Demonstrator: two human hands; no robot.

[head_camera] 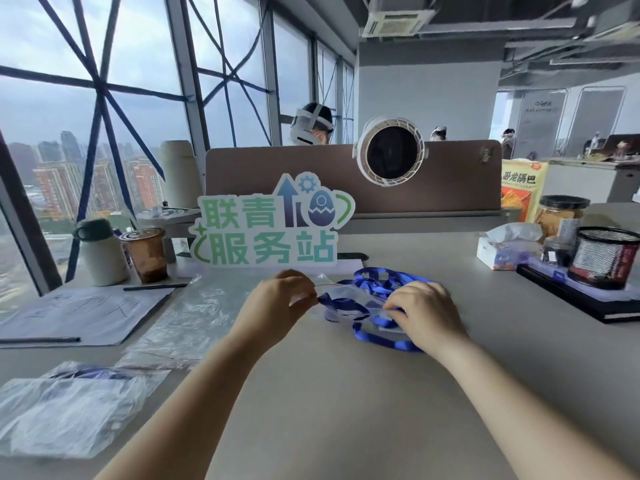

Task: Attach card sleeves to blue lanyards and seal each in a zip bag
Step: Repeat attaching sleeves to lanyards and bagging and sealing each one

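Doing now: in the head view, I think the blue lanyard (381,275) is going into a zip bag (349,294). The bag looks open, not sealed yet.
Left hand (277,301): finger and thumb pinch the edge of the zip bag and hold it up a little.
Right hand (427,311): bent fingers pinch the blue strap where it lies on the bag.
Lanyard place: near the middle of the bench (329,393), between the hands. Part looks tucked in the bag, and loops spill out toward the far edge and the near side.
Card sleeve: I cannot tell if it is clipped on.
Other bags (69,403): a clear pile by the near left corner.
Sign (270,230): it stands just behind the hands, toward the far edge.
Next move: I think all the loose loops must be pushed inside first. Then the top strip must be pressed flat from one end to the other, with no strap caught in it.
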